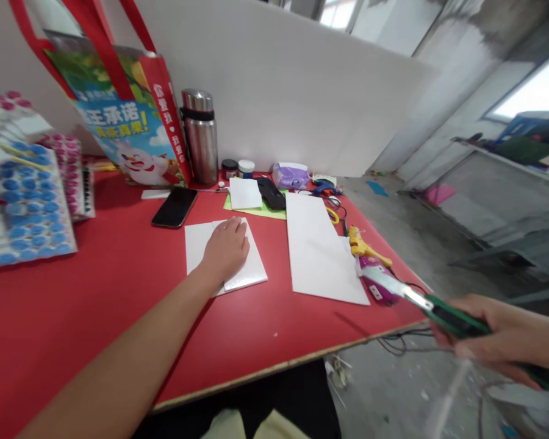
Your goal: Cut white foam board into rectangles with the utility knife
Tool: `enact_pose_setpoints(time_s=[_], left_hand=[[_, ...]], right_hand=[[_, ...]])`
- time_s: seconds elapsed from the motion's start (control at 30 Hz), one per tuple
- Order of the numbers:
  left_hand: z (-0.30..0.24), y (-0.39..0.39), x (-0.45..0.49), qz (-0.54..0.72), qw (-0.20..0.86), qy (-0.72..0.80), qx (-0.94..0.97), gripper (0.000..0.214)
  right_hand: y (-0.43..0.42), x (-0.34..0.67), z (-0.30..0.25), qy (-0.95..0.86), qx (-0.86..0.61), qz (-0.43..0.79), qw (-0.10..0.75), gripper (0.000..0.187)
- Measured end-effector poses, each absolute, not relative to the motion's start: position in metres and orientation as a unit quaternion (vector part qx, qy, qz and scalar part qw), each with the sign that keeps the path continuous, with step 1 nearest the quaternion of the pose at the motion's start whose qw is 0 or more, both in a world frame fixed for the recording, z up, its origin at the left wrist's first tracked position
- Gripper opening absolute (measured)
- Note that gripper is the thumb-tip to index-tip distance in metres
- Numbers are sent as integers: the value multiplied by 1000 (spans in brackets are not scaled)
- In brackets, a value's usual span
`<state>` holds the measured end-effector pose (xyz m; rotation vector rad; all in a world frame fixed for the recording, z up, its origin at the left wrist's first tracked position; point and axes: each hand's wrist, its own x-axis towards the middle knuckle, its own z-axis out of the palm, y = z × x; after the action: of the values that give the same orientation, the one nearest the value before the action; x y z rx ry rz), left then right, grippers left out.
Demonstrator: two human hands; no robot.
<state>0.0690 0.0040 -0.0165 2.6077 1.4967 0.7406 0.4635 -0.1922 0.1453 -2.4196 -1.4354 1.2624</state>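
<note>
My left hand lies palm down across white sheets of board on the table, its fingers resting flat. Under its right side is a slightly glossy white piece. Held off the table's right corner, my right hand is closed around the green handle of a utility knife. The knife's long metal blade is out and points left toward a larger white board. A purple device sits partly behind the blade. The hand and knife are somewhat blurred.
On the red table are a phone, a steel thermos, a printed bag, boards with blue dots, a purple tissue pack and a yellow tool. Cables hang past the right edge.
</note>
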Motion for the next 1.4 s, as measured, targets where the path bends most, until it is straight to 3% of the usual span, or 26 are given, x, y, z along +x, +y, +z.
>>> enact_pose_setpoints(time_s=[0.07, 0.23, 0.43, 0.6, 0.73, 0.8, 0.9, 1.0, 1.1, 1.23, 1.4], left_hand=[[-14, 5, 67, 286, 46, 478, 829, 45], [1, 6, 50, 416, 108, 535, 728, 42], [9, 11, 29, 368, 272, 646, 612, 51], [16, 6, 38, 467, 500, 564, 462, 40], [27, 2, 39, 514, 594, 451, 423, 32], [27, 5, 32, 531, 554, 452, 454, 36], [19, 12, 14, 511, 325, 556, 569, 41], [10, 15, 3, 369, 118, 608, 693, 41], [3, 14, 6, 231, 41, 598, 766, 47], [-2, 14, 18, 152, -42, 607, 779, 56], [-5, 19, 24, 152, -64, 625, 763, 50]], right_hand=[[-173, 441, 141, -467, -733, 491, 52, 53], [-94, 334, 110, -531, -692, 462, 160, 33], [-20, 250, 60, -598, -633, 454, 188, 27], [-1, 238, 38, -585, -616, 462, 254, 31], [-2, 260, 50, -497, -587, 519, 372, 38], [-1, 282, 61, -457, -576, 541, 407, 42], [3, 317, 70, -467, -620, 514, 367, 42], [9, 336, 67, -500, -729, 363, 294, 37], [12, 332, 59, -513, -781, 202, 293, 34], [6, 302, 52, -534, -695, 317, 361, 27], [-5, 271, 45, -573, -616, 434, 322, 18]])
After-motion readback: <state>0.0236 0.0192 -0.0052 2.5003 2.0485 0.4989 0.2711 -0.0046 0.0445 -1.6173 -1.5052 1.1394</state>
